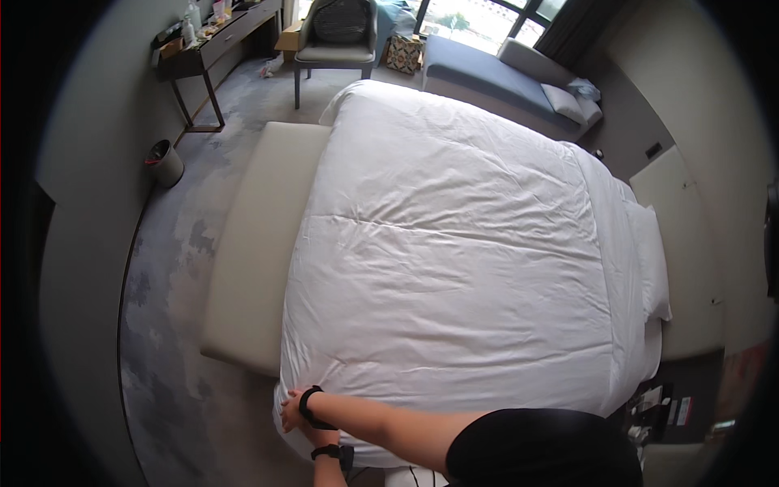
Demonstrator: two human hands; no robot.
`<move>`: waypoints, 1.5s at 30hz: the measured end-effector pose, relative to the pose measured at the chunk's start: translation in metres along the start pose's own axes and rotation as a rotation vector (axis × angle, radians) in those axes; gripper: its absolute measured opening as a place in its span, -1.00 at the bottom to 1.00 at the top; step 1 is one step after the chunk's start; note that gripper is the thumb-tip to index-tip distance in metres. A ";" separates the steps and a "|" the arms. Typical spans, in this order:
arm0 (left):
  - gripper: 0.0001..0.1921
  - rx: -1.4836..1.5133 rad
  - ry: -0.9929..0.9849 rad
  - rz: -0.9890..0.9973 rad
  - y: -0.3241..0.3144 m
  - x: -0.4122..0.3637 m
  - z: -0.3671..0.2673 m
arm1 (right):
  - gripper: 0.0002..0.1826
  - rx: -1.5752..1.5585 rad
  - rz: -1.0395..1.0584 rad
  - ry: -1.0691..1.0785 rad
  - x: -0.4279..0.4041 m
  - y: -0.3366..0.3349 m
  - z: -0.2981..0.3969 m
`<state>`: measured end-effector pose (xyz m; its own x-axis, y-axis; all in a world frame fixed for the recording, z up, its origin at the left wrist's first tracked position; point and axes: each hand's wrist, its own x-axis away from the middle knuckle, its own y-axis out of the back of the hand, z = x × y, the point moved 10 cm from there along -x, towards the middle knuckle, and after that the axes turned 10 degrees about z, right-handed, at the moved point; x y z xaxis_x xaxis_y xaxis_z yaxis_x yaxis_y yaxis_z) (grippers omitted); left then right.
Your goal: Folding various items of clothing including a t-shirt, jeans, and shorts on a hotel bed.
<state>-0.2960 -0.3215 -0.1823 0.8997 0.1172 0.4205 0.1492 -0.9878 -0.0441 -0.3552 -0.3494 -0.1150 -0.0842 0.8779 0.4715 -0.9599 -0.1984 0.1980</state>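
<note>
A white duvet (450,255) covers the bed in front of me, creased across its middle. My right hand (293,411) reaches across to the near foot-end corner and lies on the duvet there, its fingers somewhat apart. Just below it, my left hand (320,434) is at the same corner, partly hidden behind the right. Whether its fingers grip the fabric is not visible. Dark bands circle both wrists. Toward the headboard, the duvet's top edge is folded back beside a white pillow (648,262).
A cream bench (261,243) stands against the bed's foot. Beyond are a waste bin (167,164), a desk (234,36) with bottles, a grey chair (336,52) and a blue-topped daybed (487,79) by the window. A nightstand (688,420) with small items is at lower right.
</note>
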 end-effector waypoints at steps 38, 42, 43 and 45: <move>-0.32 -1.552 -0.760 0.465 -0.463 0.072 -0.126 | -0.70 -0.163 -0.470 -0.086 0.254 -0.431 -0.129; -0.32 -1.567 -0.610 0.773 -0.662 0.138 -0.031 | -0.62 -1.064 -0.574 0.118 0.468 -0.489 -0.184; -0.30 -1.620 -0.505 0.790 -0.693 0.157 -0.003 | -0.63 -1.144 -0.771 0.197 0.538 -0.502 -0.210; -0.27 -1.597 -0.415 0.623 -0.733 0.193 0.028 | -0.66 -1.464 -1.218 0.278 0.665 -0.553 -0.275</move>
<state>-0.2207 0.4276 -0.0939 0.7344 -0.5168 0.4401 -0.5074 0.0127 0.8616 0.0466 0.4636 -0.1471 0.8126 0.3037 0.4975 0.0440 0.8192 -0.5719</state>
